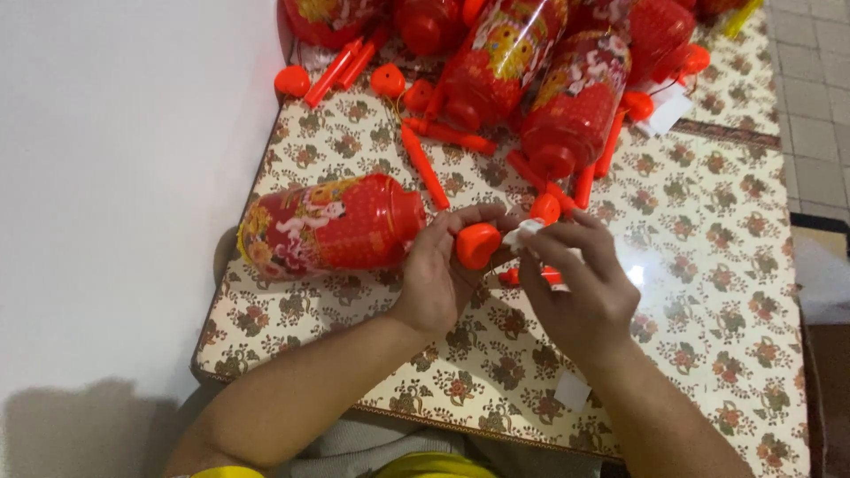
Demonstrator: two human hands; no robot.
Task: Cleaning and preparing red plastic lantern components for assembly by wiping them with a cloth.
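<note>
My left hand (pixel 438 274) grips a small round orange-red plastic cap (pixel 477 245) just above the table. My right hand (pixel 575 283) pinches a small white piece (pixel 522 234) right next to that cap, fingers bent over it. A red lantern (pixel 332 226) with gold and white patterns lies on its side just left of my left hand. Beneath my hands a red stick (pixel 549 276) partly shows. A second orange cap (pixel 545 208) sits just behind my fingers.
The table (pixel 708 292) has a glossy floral cover. Several more red lanterns (pixel 575 97), red sticks (pixel 423 164) and orange caps (pixel 292 80) crowd the far end. A white tag (pixel 572 389) lies near the front edge. A white wall runs along the left; tiled floor is at the right.
</note>
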